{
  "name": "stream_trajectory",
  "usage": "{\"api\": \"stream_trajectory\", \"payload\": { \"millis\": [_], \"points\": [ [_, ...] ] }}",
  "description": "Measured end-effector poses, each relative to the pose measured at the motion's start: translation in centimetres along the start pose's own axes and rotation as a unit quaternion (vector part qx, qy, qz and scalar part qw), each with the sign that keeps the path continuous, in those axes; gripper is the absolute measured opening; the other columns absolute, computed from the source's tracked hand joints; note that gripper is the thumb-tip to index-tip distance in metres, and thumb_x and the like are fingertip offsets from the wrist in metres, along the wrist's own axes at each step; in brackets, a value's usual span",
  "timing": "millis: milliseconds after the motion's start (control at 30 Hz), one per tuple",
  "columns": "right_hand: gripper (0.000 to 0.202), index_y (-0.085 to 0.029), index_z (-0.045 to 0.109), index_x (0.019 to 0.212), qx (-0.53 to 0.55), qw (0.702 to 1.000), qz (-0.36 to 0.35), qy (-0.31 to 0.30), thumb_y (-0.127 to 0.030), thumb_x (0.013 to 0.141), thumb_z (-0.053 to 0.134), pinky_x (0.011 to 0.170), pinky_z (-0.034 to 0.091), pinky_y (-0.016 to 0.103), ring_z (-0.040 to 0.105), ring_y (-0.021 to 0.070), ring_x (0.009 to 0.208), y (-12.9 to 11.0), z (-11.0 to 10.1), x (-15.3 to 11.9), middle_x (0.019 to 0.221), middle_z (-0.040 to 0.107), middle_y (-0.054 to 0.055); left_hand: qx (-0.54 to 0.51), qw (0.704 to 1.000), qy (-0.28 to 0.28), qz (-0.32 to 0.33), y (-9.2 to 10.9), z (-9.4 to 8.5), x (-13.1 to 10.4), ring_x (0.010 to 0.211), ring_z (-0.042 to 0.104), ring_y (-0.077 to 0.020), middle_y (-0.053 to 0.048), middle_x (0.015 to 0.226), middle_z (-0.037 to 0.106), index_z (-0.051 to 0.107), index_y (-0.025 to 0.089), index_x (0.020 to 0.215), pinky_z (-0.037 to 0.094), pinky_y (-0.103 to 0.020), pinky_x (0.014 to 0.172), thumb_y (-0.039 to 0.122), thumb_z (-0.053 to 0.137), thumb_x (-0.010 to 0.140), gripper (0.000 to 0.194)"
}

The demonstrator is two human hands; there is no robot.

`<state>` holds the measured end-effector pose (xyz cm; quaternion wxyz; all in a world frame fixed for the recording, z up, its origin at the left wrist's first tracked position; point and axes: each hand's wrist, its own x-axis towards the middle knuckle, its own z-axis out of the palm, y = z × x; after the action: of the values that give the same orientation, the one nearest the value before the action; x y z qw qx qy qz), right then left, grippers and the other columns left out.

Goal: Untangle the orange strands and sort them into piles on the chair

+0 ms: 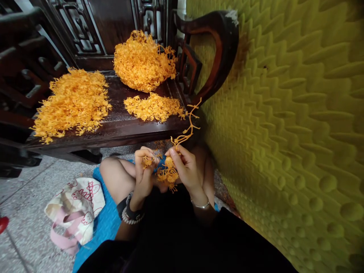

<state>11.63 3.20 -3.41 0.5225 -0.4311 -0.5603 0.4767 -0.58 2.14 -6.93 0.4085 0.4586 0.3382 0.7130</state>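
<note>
Over my crossed legs, both hands work close together. My right hand (183,167) is closed, pinching an orange branched strand (191,127) that sticks up past the fingertips toward the seat edge. Below those fingers hangs a cluster of small orange branched pieces (167,176). My left hand (144,168) is curled closed, with orange branched bits (148,162) showing between its fingers. Something small and greyish is at its fingertips, too unclear to name. The two hands are slightly apart.
A dark wooden bench (119,131) stands ahead, bearing a left heap (75,104), a rear heap (143,60) and a smaller front pile (155,107) of orange pieces. A yellow embossed wall (284,113) rises at right. A cloth bag (76,208) lies beside the blue mat (106,223).
</note>
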Motion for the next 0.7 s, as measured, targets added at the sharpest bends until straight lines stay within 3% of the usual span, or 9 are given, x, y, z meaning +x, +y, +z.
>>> {"api": "stream_trajectory", "payload": {
  "millis": [167, 333, 400, 467, 533, 700],
  "points": [
    [0.021, -0.019, 0.055, 0.078, 0.015, 1.000, -0.003, 0.002, -0.037, 0.090, 0.053, 0.048, 0.029, 0.023, 0.036, 0.0085, 0.049, 0.3, 0.3, -0.3, 0.059, 0.045, -0.005, 0.120, 0.986, -0.112, -0.019, 0.1, -0.3, -0.2, 0.075, 0.043, -0.0153, 0.000, 0.084, 0.045, 0.050, 0.022, 0.091, 0.037, -0.027, 0.070, 0.049, 0.061, 0.082, 0.031],
    [0.020, -0.019, 0.056, 0.079, 0.060, 0.998, 0.017, 0.000, -0.037, 0.089, 0.056, 0.047, 0.027, 0.023, 0.038, 0.0084, 0.052, 0.6, 0.6, -0.5, 0.066, 0.050, -0.003, 0.189, 0.958, -0.199, -0.086, 0.5, -0.1, 0.0, 0.070, 0.045, -0.0147, 0.000, 0.074, 0.049, 0.052, 0.019, 0.078, 0.035, -0.027, 0.066, 0.039, 0.052, 0.091, 0.023],
    [0.018, -0.020, 0.056, 0.081, 0.134, 0.991, 0.021, 0.013, -0.036, 0.090, 0.055, 0.045, 0.023, 0.023, 0.031, 0.0073, 0.046, 0.7, 0.7, -0.5, 0.058, 0.042, -0.006, 0.148, 0.977, -0.143, -0.058, 0.4, 0.3, 0.0, 0.066, 0.043, -0.0142, 0.000, 0.068, 0.046, 0.050, 0.018, 0.067, 0.034, -0.027, 0.063, 0.039, 0.044, 0.095, 0.036],
    [0.018, -0.022, 0.053, 0.081, 0.227, 0.973, 0.024, 0.028, -0.037, 0.090, 0.054, 0.044, 0.019, 0.023, 0.021, 0.0068, 0.042, 0.6, 0.6, -0.3, 0.050, 0.029, -0.010, 0.075, 0.996, -0.024, -0.030, 0.2, 0.7, -0.2, 0.061, 0.039, -0.0134, 0.001, 0.064, 0.042, 0.045, 0.018, 0.061, 0.032, -0.027, 0.060, 0.040, 0.040, 0.097, 0.042],
    [0.020, -0.023, 0.050, 0.079, 0.295, 0.955, 0.030, 0.025, -0.039, 0.090, 0.055, 0.043, 0.017, 0.023, 0.013, 0.0068, 0.041, 0.4, 0.5, 0.0, 0.048, 0.022, -0.011, -0.016, 0.997, 0.066, -0.026, 0.0, 1.1, -0.3, 0.059, 0.037, -0.0125, 0.002, 0.063, 0.039, 0.043, 0.019, 0.061, 0.032, -0.026, 0.057, 0.042, 0.042, 0.095, 0.042],
    [0.027, -0.025, 0.042, 0.077, 0.328, 0.943, 0.059, -0.006, -0.044, 0.088, 0.056, 0.039, 0.015, 0.022, 0.005, 0.0079, 0.039, 0.2, -0.4, 0.6, 0.047, 0.014, -0.012, -0.157, 0.975, 0.107, -0.113, 0.2, 1.2, 0.2, 0.057, 0.036, -0.0103, 0.003, 0.065, 0.039, 0.048, 0.019, 0.066, 0.036, -0.024, 0.055, 0.042, 0.055, 0.089, 0.033]
  ]
}}
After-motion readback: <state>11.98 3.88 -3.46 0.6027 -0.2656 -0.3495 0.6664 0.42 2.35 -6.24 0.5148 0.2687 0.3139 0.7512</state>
